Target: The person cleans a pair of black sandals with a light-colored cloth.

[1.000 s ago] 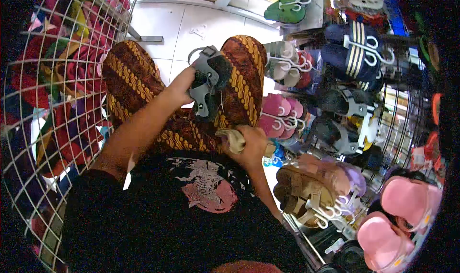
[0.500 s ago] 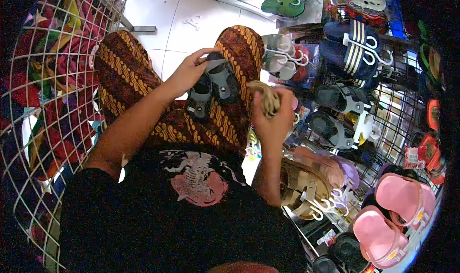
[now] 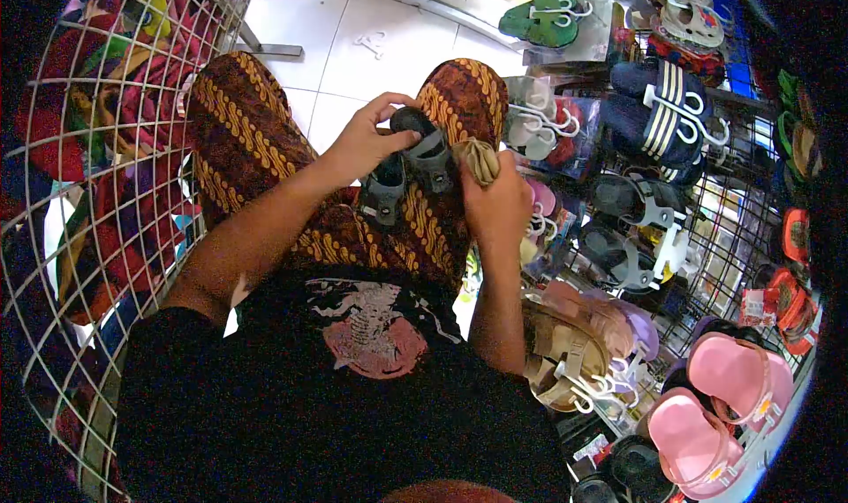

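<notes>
My left hand grips a black and grey sandal by one end, thumb on top and fingers curled round the edge. The matching sandal lies beside it on my lap, over brown batik-patterned trousers. Bunched in my closed right hand is a tan cloth, its crumpled folds sticking out above the thumb. The cloth is close to the right side of the held sandal.
On the right, a black wire rack carries navy striped slides, green sandals and pink clogs on white hangers. A wire mesh basket with colourful goods stands left. A white hanger lies on the tiled floor.
The held sandal has tilted, with its dark end now raised by my left fingers. My right hand has brought the cloth in closer to it. The view has shifted slightly.
</notes>
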`<state>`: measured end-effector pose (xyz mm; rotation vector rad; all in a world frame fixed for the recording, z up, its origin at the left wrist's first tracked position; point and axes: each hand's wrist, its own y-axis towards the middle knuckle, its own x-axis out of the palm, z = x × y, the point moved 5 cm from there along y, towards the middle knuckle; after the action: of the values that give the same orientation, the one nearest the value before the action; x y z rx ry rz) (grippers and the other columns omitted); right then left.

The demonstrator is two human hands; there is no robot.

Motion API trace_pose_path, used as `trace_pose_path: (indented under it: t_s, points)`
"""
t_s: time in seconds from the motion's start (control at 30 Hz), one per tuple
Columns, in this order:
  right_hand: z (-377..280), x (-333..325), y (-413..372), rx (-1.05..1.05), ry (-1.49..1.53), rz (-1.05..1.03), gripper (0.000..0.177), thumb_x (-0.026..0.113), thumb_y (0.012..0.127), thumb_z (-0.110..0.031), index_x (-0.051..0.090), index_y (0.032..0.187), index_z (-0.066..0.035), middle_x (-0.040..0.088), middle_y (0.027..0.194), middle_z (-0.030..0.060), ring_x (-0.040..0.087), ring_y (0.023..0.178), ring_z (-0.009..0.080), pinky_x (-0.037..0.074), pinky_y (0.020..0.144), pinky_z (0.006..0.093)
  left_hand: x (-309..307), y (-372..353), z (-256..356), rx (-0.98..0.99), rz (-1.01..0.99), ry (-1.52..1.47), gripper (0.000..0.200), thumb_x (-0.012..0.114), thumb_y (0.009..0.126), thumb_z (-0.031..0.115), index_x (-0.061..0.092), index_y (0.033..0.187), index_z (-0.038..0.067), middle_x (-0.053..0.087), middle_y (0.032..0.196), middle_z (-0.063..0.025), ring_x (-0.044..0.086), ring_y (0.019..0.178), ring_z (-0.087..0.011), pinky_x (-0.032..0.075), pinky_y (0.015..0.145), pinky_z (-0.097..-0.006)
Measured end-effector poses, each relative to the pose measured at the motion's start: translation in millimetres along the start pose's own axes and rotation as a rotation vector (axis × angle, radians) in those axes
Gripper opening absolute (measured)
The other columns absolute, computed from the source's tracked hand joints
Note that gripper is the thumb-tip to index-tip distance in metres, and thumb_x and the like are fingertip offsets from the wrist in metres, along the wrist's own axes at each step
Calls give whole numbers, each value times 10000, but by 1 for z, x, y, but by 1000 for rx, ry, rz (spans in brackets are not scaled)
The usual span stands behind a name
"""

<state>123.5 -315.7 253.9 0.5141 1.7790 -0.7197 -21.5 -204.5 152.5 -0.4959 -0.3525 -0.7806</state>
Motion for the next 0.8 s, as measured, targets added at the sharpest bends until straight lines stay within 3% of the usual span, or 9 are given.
trace_pose_path:
  t_s: [0.13, 0.27, 0.3, 0.4, 0.43, 0.53, 0.63, 0.73, 0.8]
  points:
    - [10, 12, 0, -60, -23, -181, 485, 665, 842, -516, 597, 953, -49, 681, 871, 205, 647, 860, 432, 494, 743, 490, -5, 4, -11, 81, 27, 57, 417, 647, 868, -33, 500, 1248, 56, 639, 1058, -80, 627, 917, -117, 523, 750, -232]
    - [24, 11, 14, 35, 79, 227, 449, 697, 824, -464, 561, 930, -50, 668, 835, 228, 657, 812, 434, 501, 688, 523, -5, 1, -7, -25, 113, -38, 386, 651, 877, -11, 510, 1230, 55, 633, 1066, -112, 635, 893, -147, 530, 740, -268]
    - [37, 26, 21, 37, 238, 160, 470, 690, 827, -488, 565, 908, -42, 661, 804, 231, 659, 771, 424, 501, 665, 515, -14, 4, -20, 8, 225, 35, 431, 641, 906, 64, 447, 1291, 69, 629, 1068, -135, 648, 874, -184, 544, 738, -324]
    - [10, 17, 16, 10, 131, 137, 418, 687, 858, -455, 586, 918, -54, 656, 786, 184, 645, 733, 369, 486, 658, 437, -31, -2, -36, -290, 490, -371, 483, 604, 940, 138, 354, 1350, 89, 624, 1060, -144, 649, 864, -211, 555, 713, -371]
    - [10, 23, 18, -32, 47, 169, 412, 696, 842, -455, 593, 913, -63, 654, 769, 183, 643, 716, 379, 489, 645, 444, -38, 1, -46, -327, 527, -378, 509, 575, 957, 186, 293, 1373, 104, 612, 1037, -147, 639, 847, -226, 557, 685, -405]
    - [2, 21, 21, -113, 116, 246, 411, 708, 821, -457, 596, 895, -69, 649, 749, 187, 642, 699, 381, 490, 629, 459, -45, 9, -58, -278, 558, -377, 493, 589, 947, 198, 324, 1350, 100, 594, 1022, -145, 622, 844, -216, 554, 679, -400]
    - [10, 32, 27, -142, 300, 278, 360, 709, 815, -413, 596, 867, -76, 631, 710, 178, 629, 671, 391, 478, 595, 467, -49, 15, -62, -246, 517, -156, 466, 613, 933, 209, 375, 1293, 33, 558, 1054, -162, 588, 899, -219, 534, 742, -361]
    - [13, 39, 33, -199, 230, 291, 335, 709, 808, -394, 597, 863, -82, 630, 696, 167, 625, 655, 396, 480, 584, 466, -41, 11, -49, -390, 449, -159, 498, 658, 907, 188, 343, 1258, 29, 569, 1060, -170, 621, 922, -265, 549, 779, -386]
    - [11, 32, 31, -168, 317, 290, 336, 721, 793, -389, 598, 862, -84, 635, 699, 163, 625, 646, 390, 484, 583, 466, -40, 13, -56, -317, 310, -287, 508, 686, 895, 202, 335, 1226, 42, 583, 1037, -172, 650, 861, -252, 573, 715, -379]
